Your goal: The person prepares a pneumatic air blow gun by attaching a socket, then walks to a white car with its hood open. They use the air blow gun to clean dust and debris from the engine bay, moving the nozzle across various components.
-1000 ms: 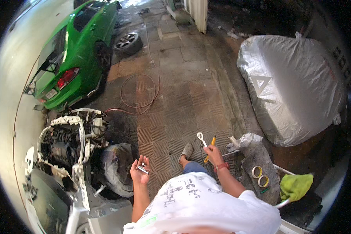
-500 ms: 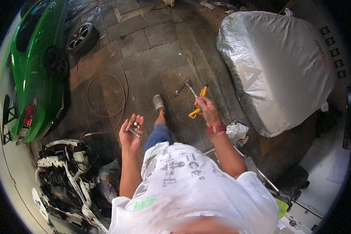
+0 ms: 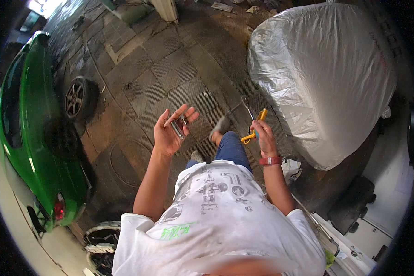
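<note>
My left hand (image 3: 169, 133) is raised palm up, fingers spread. Small silver metal parts (image 3: 177, 129) lie across its palm and finger bases; one is a long cylinder, and their exact kind is unclear. On the right, my right hand (image 3: 264, 138) is closed around a silver ratchet wrench (image 3: 250, 109), whose head points away from me. From that head a thin bar sticks out to the left. A yellow tool (image 3: 248, 137) with a loop-shaped end is in the same grip; the fingers cover its middle. Both hands are apart, over the floor.
A green car (image 3: 34, 119) stands at left, with a loose wheel (image 3: 79, 99) beside it. At right is something large under a silver cover (image 3: 322, 78). A hose (image 3: 117, 168) lies on the tiled floor. Car parts (image 3: 101, 244) sit at lower left, and a white-and-grey bag (image 3: 290, 170) near my right forearm.
My body has turned and stepped forward, shifting the surroundings. The left hand has risen with fingers more spread, parts still on it. The right hand keeps the ratchet wrench and yellow tool.
</note>
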Demonstrator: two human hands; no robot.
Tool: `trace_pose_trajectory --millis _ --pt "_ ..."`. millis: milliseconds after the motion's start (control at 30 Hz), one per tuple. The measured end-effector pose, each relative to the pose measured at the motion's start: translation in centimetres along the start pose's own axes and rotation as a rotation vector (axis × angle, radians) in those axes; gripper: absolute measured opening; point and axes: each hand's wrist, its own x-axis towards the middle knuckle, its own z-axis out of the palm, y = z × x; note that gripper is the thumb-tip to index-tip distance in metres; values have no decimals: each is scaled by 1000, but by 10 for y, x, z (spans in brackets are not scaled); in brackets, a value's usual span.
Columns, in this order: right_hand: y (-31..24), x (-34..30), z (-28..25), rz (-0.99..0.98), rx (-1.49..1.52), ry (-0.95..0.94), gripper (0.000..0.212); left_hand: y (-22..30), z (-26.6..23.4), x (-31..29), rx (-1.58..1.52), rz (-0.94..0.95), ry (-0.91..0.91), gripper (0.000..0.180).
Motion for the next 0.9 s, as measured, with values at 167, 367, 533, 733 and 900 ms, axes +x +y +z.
trace_pose_trajectory --millis 167,367,533,733,900 --pt "-41 147 5 -43 -39 -19 30 47 49 150 6 -37 -12 62" --pt "-139 299 12 -103 -126 -87 38 87 117 288 -68 -17 78 60" --pt "-226 426 23 -53 -32 -157 35 133 147 395 -123 55 41 57" --pt "-302 601 49 -37 37 -177 28 204 133 545 -102 -12 174 37" --pt "-367 755 83 -127 -130 -109 29 280 144 679 77 -70 409 21"
